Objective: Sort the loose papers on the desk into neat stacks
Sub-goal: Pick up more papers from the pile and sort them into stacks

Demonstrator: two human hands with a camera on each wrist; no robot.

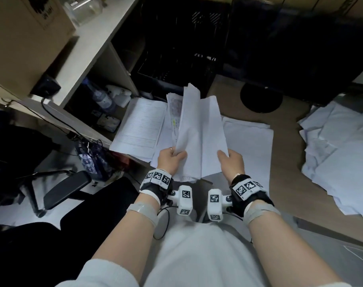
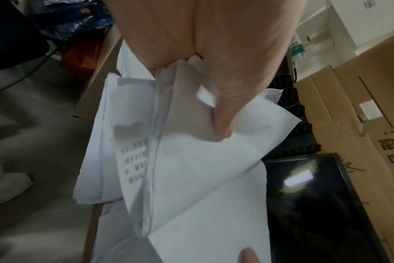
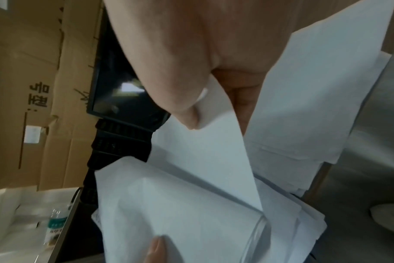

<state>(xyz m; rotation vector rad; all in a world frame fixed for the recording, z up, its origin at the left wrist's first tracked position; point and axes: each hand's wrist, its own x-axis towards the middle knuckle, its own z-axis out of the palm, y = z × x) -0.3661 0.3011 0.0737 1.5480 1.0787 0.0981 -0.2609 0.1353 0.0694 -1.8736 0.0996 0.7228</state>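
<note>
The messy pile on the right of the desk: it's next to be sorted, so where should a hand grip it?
Judging by the head view, take the messy pile at its near edge, from the front. The sheets overhang the desk there, so fingers could slide under and a thumb clamp on top.

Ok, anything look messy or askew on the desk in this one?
Yes. The heap of papers at the desk's right end is unsorted, with sheets overlapping at mixed angles. The bundle of sheets that both hands hold is fanned out, its edges not aligned.
</note>
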